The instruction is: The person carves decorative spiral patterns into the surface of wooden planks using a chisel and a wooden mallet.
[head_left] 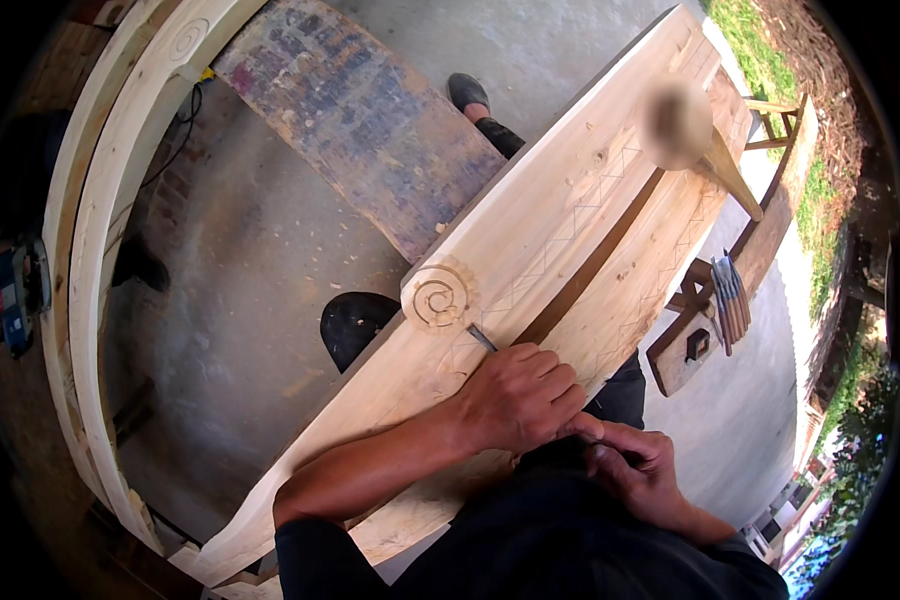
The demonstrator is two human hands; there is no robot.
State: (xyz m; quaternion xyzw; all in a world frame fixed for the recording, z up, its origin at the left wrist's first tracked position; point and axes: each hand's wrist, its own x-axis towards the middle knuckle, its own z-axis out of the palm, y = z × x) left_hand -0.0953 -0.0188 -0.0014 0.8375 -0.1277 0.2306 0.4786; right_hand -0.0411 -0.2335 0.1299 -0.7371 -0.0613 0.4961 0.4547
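Left hand (528, 398) fisted around a narrow, grey-bladed steel chisel (483, 339), blade directed to 10–11 o'clock

From the left fist, a shallow round spiral carving (436, 299) in pale wood is found near by, between 10 and 11 o'clock. By the exposed blade, the chisel's long axis is laid along the line from there back toward 4–5 o'clock, and its tip is placed at the carving's lower-right rim; whether the wood is touched by the edge cannot be told. The carving is set in a long, pale wooden board (560, 205) marked with thin zigzag lines, whose own length is run from between 7 and 8 o'clock to between 1 and 2 o'clock, so the blade is angled across the board.

The carving is approached more closely by the left hand. Its knuckles are turned up, the chisel's handle is hidden beneath the curled fingers, and the bare forearm is extended low over the board from 8 o'clock. The right hand (638, 462) is held at 4 o'clock from the left, its fingers bent and brought up against the left hand's lower side; whether anything is held by it cannot be told. Its forearm is angled in from 5 o'clock.

A round-headed, pale wooden mallet (677, 128), its head blurred, is seen over the boards at 1 o'clock from the left hand, well apart from both hands, its handle pointed to 4–5 o'clock.
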